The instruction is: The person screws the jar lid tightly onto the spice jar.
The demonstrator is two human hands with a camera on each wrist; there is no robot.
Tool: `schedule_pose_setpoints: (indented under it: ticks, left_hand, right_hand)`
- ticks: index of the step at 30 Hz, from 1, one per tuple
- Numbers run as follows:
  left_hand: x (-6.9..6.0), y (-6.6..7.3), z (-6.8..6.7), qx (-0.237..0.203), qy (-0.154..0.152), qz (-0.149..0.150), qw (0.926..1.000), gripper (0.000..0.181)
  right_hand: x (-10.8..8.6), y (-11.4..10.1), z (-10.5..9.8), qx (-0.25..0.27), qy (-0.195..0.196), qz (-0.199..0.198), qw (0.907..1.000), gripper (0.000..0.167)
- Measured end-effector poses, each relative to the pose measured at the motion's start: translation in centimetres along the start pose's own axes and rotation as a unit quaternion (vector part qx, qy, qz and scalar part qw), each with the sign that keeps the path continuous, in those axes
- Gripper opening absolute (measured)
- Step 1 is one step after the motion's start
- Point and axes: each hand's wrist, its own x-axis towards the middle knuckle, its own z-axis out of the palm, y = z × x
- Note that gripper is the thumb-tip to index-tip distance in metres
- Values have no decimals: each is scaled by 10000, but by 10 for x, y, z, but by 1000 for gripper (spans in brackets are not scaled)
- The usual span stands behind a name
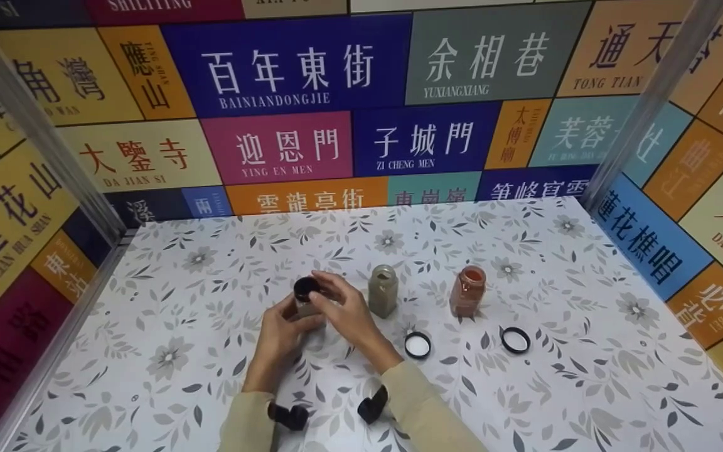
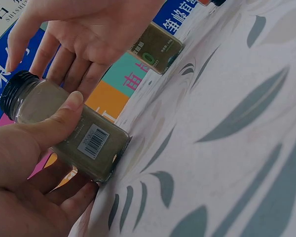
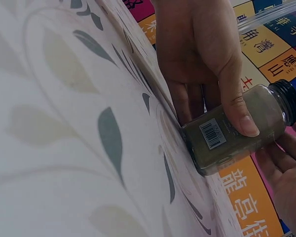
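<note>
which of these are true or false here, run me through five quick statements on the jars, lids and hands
1. The left hand holds a black-capped jar. True.
2. The reddish jar has a lid on. False: its mouth is open.
3. Two loose lids lie on the table. True.
4. The right hand rests flat on the table. False: it is raised, at the black cap.
5. In the head view, the open greenish jar stands left of the reddish jar. True.

Glass jar (image 2: pixel 91 123), brownish-green contents, white barcode label (image 2: pixel 93 140) on side, black ribbed lid (image 2: pixel 19 94) on its mouth. Upright on desk (image 1: pixel 336 248), just left of centre, lower half of head view.
</note>
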Motion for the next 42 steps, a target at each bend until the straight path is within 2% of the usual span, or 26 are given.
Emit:
schedule_pose_setpoints:
  ticks: [6, 10, 16, 21, 26, 31, 39, 42]
  left_hand:
    - [1, 0, 0, 294, 70, -19, 9995, 68]
    - [1, 0, -1, 389, 77, -87, 9992, 68]
    - [0, 0, -1, 231, 47, -116, 9997, 69]
    - [-1, 0, 0, -24, -13, -23, 10000, 68]
    - [-1, -1, 0, 55, 46, 80, 9999, 65]
    - [-1, 0, 0, 44, 57, 46, 10000, 66]
    - [-2, 2, 0, 43, 49, 33, 10000, 65]
    - [-5, 11, 1, 16, 49, -11, 10000, 65]
  right_hand:
    - [-2, -14, 2, 20, 34, -38, 10000, 40]
    - [0, -8, 2, 97, 66, 46, 9999, 42]
    - [1, 2, -1, -10, -34, 197, 9998, 47]
    - [2, 3, -2, 13, -48, 27, 10000, 42]
    - [3, 5, -1, 170, 17, 13, 9999, 39]
    - [2, 6, -1, 226, -3, 39, 9997, 42]
    - [2, 6, -2, 76, -49, -32, 10000, 41]
    - [3, 6, -2, 108, -11, -65, 9999, 39]
